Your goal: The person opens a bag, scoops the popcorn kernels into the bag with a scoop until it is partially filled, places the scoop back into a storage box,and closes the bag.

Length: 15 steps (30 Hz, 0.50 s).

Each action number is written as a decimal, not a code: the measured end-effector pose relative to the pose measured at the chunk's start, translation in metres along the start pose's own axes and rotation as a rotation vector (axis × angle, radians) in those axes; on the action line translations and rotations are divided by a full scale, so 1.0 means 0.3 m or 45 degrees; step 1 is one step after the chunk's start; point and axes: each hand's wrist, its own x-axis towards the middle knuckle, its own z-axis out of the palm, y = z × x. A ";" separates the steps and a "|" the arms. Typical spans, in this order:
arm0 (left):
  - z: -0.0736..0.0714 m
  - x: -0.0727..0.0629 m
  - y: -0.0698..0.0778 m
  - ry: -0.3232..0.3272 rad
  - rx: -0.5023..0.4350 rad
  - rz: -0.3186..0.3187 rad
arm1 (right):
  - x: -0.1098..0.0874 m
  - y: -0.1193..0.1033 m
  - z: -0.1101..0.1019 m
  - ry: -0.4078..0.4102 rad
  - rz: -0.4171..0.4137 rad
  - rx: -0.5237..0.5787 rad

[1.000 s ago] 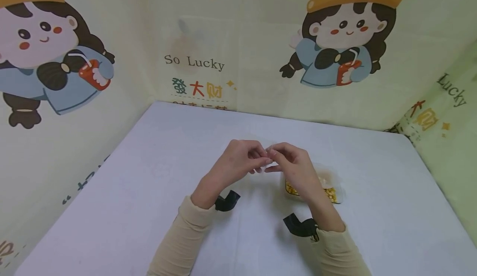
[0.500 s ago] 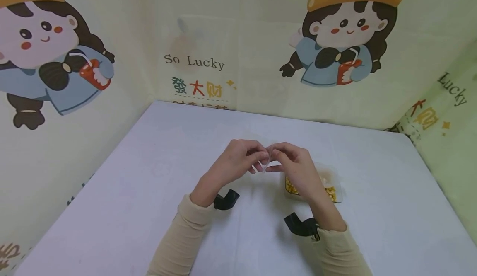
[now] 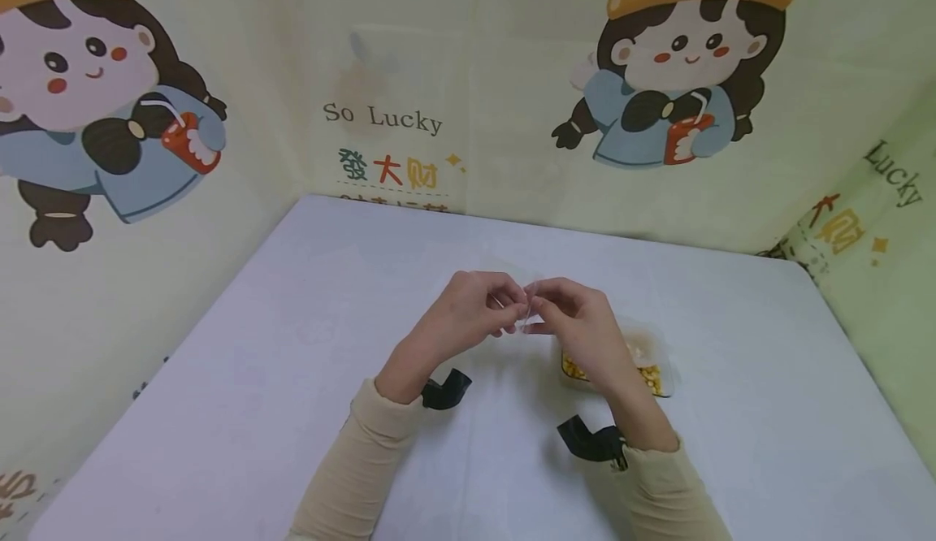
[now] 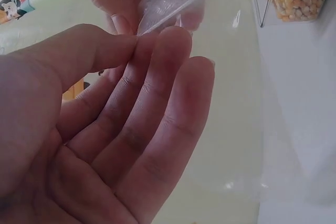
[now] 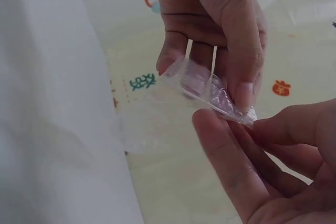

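A clear, thin plastic bag (image 5: 202, 85) is stretched between the two hands, above the white table. My left hand (image 3: 468, 313) pinches it between thumb and fingertips. From the other side my right hand (image 3: 581, 322) pinches the same edge, its thumb and index finger close to the left fingertips. In the left wrist view the crumpled edge of the plastic bag (image 4: 170, 1) stands up past the left fingertips, and a see-through sheet spreads faintly behind the fingers. Behind the right hand sits a clear plastic box (image 3: 661, 350) of yellow corn kernels (image 3: 649, 380), partly hidden by that hand and wrist.
The white table (image 3: 292, 411) is ringed at the back and sides by a pale printed curtain (image 3: 504, 119) with cartoon figures. Black curved mounts (image 3: 448, 390) stick out from both wrists over the table.
Both hands stay nearly in place. The fingers shift slightly on the plastic bag, and its edge shows more clearly between the fingertips than one second ago. The box has not moved.
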 end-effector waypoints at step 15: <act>0.029 0.014 0.008 0.138 0.197 0.093 | 0.006 0.006 -0.017 0.066 0.073 0.006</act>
